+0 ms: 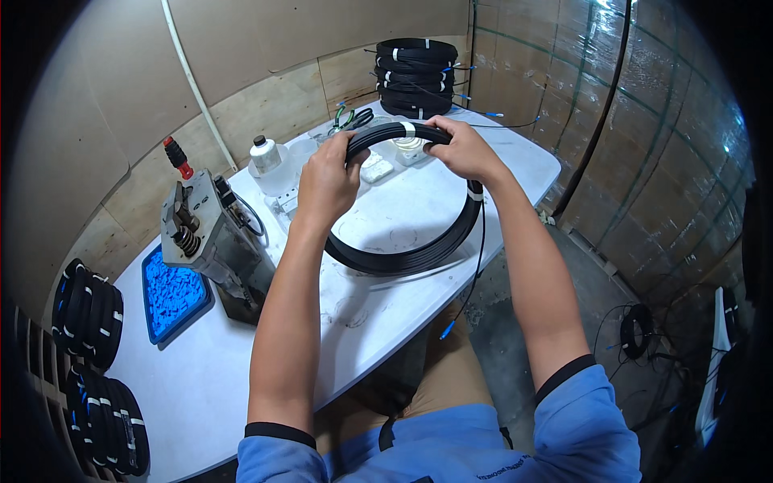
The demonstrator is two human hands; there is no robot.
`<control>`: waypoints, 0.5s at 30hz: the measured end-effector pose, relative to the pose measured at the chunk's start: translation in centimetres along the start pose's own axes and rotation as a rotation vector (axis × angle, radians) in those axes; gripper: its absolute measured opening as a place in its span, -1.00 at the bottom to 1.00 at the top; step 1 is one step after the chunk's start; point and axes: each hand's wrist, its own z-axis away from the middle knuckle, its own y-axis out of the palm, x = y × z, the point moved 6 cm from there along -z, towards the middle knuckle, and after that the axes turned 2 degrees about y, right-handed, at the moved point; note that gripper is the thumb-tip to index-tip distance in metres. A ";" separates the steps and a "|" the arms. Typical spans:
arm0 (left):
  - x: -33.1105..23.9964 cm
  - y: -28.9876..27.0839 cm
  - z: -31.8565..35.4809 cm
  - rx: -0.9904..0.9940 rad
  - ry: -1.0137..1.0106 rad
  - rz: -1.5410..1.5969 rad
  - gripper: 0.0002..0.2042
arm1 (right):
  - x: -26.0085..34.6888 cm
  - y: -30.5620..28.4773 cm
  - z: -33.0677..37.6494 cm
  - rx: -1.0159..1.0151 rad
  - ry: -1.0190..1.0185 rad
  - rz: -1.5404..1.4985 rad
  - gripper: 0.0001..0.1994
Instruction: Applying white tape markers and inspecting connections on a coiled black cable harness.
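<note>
A black coil of cable [419,253] is held upright over the white table [201,378], both hands gripping its top arc. My left hand [328,179] clasps the coil on the left side. My right hand [460,149] clasps it on the right, beside a white band [408,129] wrapped around the coil. A second white band [475,194] shows on the coil's right side. A loose cable end with a blue connector [445,330] hangs below the table edge.
A grey metal press tool [211,237] stands left of my arm, beside a blue tray of small blue parts [172,295]. A stack of finished coils [416,76] sits at the table's far end. More coils [88,314] stand at left. A white bottle [266,161] is nearby.
</note>
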 end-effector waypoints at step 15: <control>0.8 -0.8 0.4 -0.017 -0.018 0.073 -0.76 | 1.4 0.9 0.9 0.059 0.024 -0.103 -0.67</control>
